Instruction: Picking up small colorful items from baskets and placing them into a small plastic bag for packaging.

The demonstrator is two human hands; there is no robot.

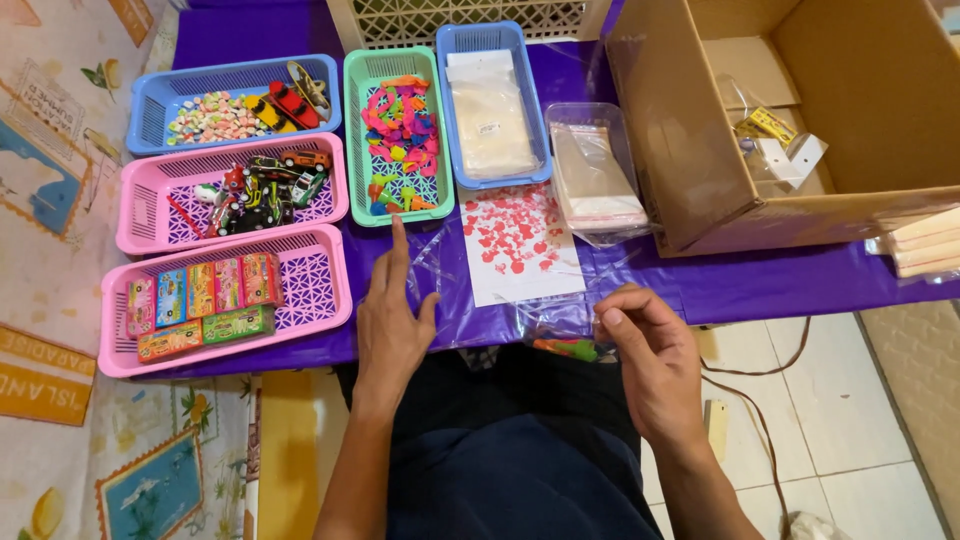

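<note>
My left hand (392, 318) rests on the purple table cover (730, 280) with the index finger stretched toward the green basket (398, 135) of bright small toys. It holds nothing. My right hand (648, 350) pinches the edge of a clear plastic bag (480, 290) that lies across the table edge. Small coloured toys (568, 347) sit inside the bag near my right hand. A white card with red shapes (518, 243) lies just beyond the bag.
Two pink baskets (318, 290) hold small boxes and toy cars. Two blue baskets (160, 100) hold small pieces and white packets. A clear tub of bags (592, 170) and an open cardboard box (690, 130) stand at right. A cable (760, 372) trails on the floor tiles.
</note>
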